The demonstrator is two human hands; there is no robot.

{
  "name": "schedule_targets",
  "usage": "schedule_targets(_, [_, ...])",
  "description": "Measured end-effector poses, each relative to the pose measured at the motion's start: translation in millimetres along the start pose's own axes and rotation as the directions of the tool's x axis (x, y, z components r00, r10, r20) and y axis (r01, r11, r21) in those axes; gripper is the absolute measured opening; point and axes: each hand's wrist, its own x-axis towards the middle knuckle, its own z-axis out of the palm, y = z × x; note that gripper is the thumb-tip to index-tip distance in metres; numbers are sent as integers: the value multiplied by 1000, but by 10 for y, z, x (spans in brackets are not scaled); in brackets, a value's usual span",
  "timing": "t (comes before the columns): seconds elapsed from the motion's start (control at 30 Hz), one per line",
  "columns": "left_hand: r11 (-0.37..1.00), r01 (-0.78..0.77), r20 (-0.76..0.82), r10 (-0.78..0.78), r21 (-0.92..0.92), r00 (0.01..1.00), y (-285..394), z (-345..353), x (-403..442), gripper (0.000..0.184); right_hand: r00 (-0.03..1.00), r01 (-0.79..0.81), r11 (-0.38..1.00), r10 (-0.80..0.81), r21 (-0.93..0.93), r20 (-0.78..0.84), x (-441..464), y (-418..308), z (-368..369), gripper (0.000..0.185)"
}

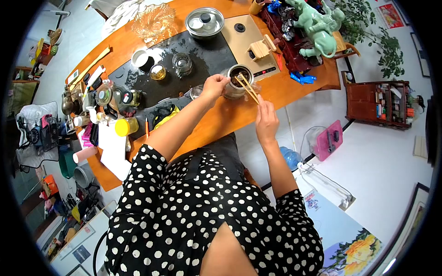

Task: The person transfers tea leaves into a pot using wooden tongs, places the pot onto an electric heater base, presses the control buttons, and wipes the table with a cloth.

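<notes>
My right hand (267,120) is closed around a pair of wooden tongs (251,91), whose tips reach into the mouth of a glass pot (235,93). Dark tea leaves (235,73) show inside the pot, under the tong tips. My left hand (216,86) is closed, its thumb and fingers pinching the pot's left side near the rim. The pot stands at the front edge of the wooden table (198,133), beside the beige hot plate panel.
A black tea tray (133,78) bears a white cup (139,58), a glass cup of amber tea (157,72) and a glass teapot (182,64). Behind stands a lidded steel pot (205,30). A green figurine (317,27) is at right; jars and papers crowd the left.
</notes>
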Motion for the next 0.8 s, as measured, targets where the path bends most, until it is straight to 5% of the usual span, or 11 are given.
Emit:
schedule_targets(0.13, [1000, -9, -8, 9, 23, 1000, -9, 11, 44, 22, 998, -38, 999, 38, 13, 55, -11, 19, 9, 42])
schedule_targets(0.23, [999, -36, -54, 36, 14, 998, -54, 25, 56, 24, 995, -9, 1000, 9, -6, -96, 69, -49, -101, 40])
schedule_targets(0.37, [1000, -22, -25, 22, 0, 999, -41, 28, 46, 23, 987, -119, 990, 110, 74, 115, 4, 0, -90, 38])
schedule_targets(0.5, [995, 8, -44, -13, -97, 999, -56, -28, -12, 19, 983, -179, 964, 165, 199, 85, 165, -264, -349, 34])
schedule_targets(0.67, [988, -19, -107, 2, -153, 994, -83, -347, -193, 14, 997, 81, 950, -83, 302, -5, 549, -681, -287, 35])
schedule_targets(0.8, [986, -37, -177, 8, -161, 984, -248, -824, -409, 11, 978, 95, 957, -142, 274, 156, 850, -1006, -72, 31])
